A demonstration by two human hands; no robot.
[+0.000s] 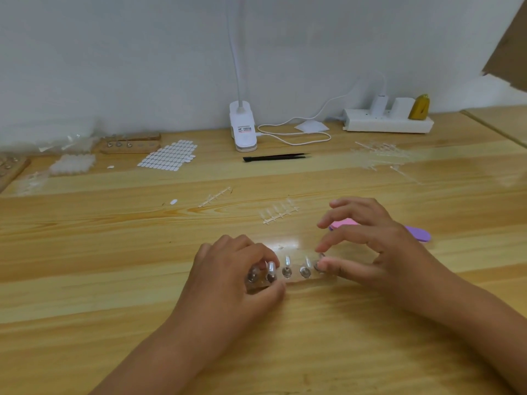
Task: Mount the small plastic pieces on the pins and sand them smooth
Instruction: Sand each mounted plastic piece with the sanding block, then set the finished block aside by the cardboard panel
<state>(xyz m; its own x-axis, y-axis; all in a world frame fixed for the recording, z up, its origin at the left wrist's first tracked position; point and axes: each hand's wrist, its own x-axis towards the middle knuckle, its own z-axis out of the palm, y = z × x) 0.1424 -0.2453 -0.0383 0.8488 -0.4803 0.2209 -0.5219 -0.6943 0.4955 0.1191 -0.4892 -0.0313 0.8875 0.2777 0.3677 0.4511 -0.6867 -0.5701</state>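
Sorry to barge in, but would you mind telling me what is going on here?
A person is mounting clear plastic pieces on a small pin holder on the wooden table. The left hand grips the holder's left end, while the right hand pinches a plastic piece at the rightmost pin. The sanding file lies behind the right hand.

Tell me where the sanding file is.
In the head view, the flat pink and purple sanding file lies on the wooden table right of centre, partly hidden by the right hand, beyond the wooden pin block.

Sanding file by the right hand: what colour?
Flat sanding file: pink at one end, purple at the other, middle hidden by the right hand. Head view.
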